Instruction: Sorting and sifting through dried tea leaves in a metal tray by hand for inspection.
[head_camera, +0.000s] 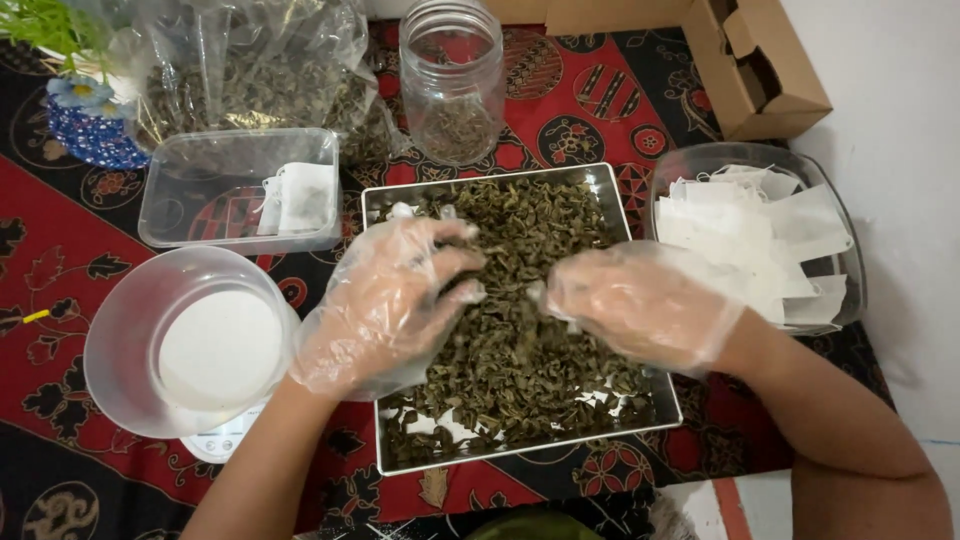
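A metal tray (612, 196) in the middle holds a heap of dried green leaves (520, 360). Both my hands wear thin clear plastic gloves and hover over the heap. My left hand (390, 300) has its fingers curled down into the leaves and pinches some of them. My right hand (640, 305) is closed, its fingertips pointing left toward the left hand. A small pale piece that looks like a filter bag (537, 295) shows at those fingertips. The two hands almost meet above the tray's centre.
A clear bowl of white filter bags (760, 230) stands to the right. At left are a clear tub (240, 190) with one bag, and a plastic bowl (130, 340) on a scale. A glass jar (452, 80), a bag of leaves (260, 70) and a cardboard box (750, 60) stand behind.
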